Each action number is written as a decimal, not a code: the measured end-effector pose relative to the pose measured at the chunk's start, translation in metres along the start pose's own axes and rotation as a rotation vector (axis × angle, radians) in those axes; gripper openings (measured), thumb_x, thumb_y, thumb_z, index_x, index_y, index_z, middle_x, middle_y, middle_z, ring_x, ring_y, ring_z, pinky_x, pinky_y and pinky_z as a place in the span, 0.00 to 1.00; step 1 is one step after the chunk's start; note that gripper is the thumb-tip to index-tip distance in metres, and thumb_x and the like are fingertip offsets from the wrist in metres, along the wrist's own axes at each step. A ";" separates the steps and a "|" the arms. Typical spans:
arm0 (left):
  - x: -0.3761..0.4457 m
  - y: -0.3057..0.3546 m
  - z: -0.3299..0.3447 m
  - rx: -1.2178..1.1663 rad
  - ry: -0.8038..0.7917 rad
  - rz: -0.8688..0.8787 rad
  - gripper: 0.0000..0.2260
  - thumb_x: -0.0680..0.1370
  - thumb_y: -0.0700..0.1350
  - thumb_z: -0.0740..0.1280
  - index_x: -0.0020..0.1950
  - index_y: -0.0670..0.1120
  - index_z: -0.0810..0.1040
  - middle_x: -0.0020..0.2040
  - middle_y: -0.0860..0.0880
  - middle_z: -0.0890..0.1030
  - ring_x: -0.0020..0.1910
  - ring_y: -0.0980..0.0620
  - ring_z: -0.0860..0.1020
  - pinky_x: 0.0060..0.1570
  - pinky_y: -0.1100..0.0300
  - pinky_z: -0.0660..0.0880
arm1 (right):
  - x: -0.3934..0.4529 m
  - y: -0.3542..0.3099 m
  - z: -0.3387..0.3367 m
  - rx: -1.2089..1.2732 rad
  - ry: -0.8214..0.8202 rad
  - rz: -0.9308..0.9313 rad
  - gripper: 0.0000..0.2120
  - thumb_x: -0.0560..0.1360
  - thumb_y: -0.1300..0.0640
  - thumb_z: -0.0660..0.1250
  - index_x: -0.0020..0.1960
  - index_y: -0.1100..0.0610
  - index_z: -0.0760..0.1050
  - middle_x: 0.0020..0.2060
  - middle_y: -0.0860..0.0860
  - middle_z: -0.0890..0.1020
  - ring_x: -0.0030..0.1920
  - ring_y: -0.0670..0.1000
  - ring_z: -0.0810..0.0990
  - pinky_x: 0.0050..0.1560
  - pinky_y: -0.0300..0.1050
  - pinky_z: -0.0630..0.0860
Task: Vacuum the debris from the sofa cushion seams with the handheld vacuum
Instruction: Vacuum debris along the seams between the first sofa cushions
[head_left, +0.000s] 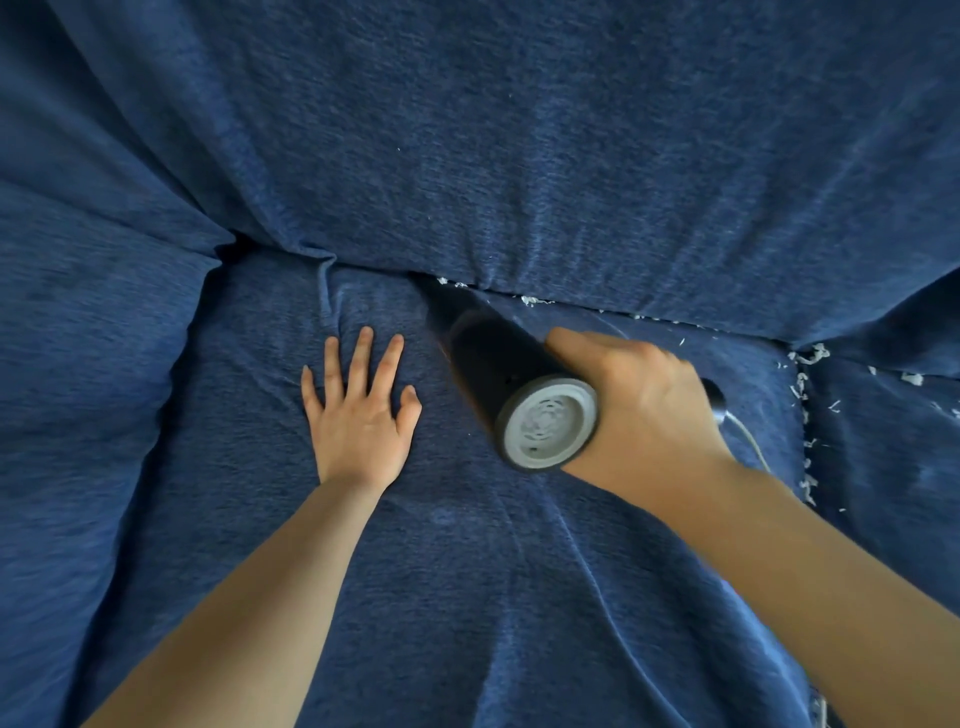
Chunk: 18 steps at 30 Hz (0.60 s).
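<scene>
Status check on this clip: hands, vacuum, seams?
Left hand flat on seat cushion. Right hand grips handheld vacuum, nozzle in back seam. White debris left along back and right seams. Nothing blocking.

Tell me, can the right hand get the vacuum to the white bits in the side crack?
Probably yes: the right hand holds the vacuum, and only bare cushion lies before those bits.
</scene>
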<state>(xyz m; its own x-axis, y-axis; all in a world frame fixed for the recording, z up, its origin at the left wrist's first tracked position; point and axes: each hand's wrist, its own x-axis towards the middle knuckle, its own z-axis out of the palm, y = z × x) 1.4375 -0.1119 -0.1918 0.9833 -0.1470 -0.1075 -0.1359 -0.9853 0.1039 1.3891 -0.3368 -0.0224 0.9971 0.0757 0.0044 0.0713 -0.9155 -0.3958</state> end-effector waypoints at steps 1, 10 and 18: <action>0.000 0.000 0.000 0.000 0.002 -0.001 0.26 0.80 0.60 0.44 0.79 0.57 0.52 0.80 0.50 0.54 0.79 0.43 0.46 0.75 0.40 0.44 | -0.002 0.008 0.000 0.073 -0.022 0.046 0.15 0.61 0.45 0.70 0.37 0.48 0.66 0.28 0.44 0.72 0.29 0.54 0.73 0.33 0.44 0.66; 0.000 0.001 0.001 -0.008 0.017 -0.008 0.26 0.80 0.59 0.45 0.79 0.57 0.54 0.80 0.50 0.56 0.79 0.43 0.48 0.75 0.39 0.45 | 0.001 0.037 -0.016 0.245 -0.021 0.060 0.07 0.59 0.40 0.60 0.34 0.42 0.67 0.23 0.42 0.70 0.26 0.46 0.71 0.30 0.45 0.70; 0.001 0.001 0.002 -0.002 0.026 -0.004 0.26 0.80 0.59 0.46 0.78 0.56 0.56 0.79 0.50 0.57 0.79 0.43 0.49 0.75 0.40 0.46 | -0.003 0.037 -0.018 0.160 -0.013 0.023 0.18 0.58 0.40 0.60 0.41 0.51 0.68 0.24 0.43 0.71 0.28 0.54 0.74 0.30 0.50 0.75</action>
<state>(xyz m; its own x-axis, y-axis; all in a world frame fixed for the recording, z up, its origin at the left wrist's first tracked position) 1.4378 -0.1126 -0.1939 0.9866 -0.1407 -0.0825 -0.1317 -0.9857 0.1056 1.3891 -0.3775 -0.0208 0.9979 0.0617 -0.0178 0.0425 -0.8426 -0.5368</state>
